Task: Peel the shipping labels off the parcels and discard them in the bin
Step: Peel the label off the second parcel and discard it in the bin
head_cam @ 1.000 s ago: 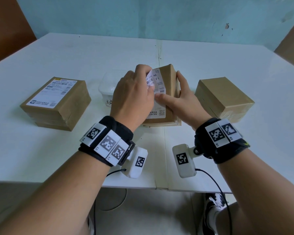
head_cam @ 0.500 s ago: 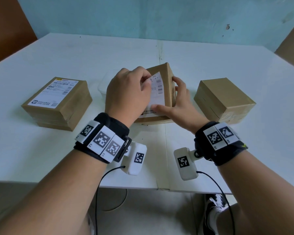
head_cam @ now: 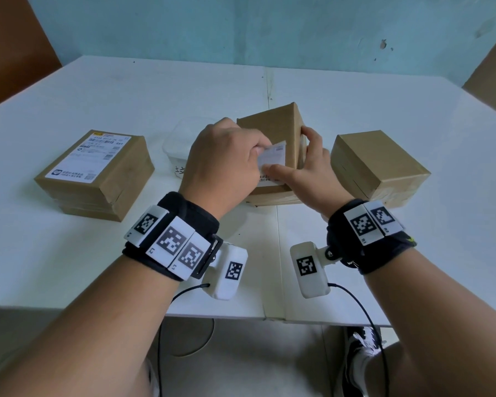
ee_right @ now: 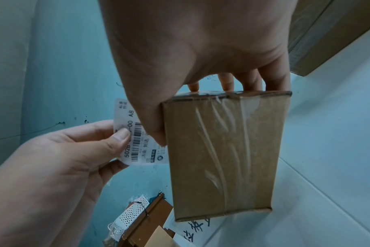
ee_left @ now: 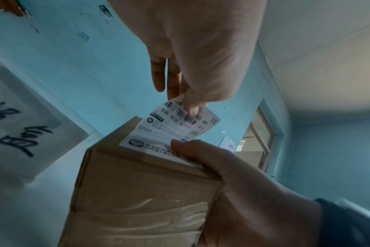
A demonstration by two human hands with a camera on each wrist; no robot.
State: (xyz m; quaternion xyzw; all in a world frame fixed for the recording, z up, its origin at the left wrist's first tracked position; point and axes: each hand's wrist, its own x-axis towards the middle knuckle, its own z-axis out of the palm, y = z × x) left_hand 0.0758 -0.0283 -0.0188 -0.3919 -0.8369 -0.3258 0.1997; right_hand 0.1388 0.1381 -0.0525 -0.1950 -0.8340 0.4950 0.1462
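White table [head_cam: 69, 253]. Centre parcel [head_cam: 272, 130] tilted up on edge, gripped by R hand [head_cam: 312, 167], thumb pressing label's stuck part. L hand [head_cam: 224, 159] pinching shipping label [head_cam: 274, 156], approx half peeled. Clear bin [head_cam: 178, 141] just behind L hand.

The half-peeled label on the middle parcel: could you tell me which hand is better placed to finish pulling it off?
The left hand, probably. It already pinches the lifted end of the label, while the right hand grips the middle parcel with its thumb pressing the stuck end down.
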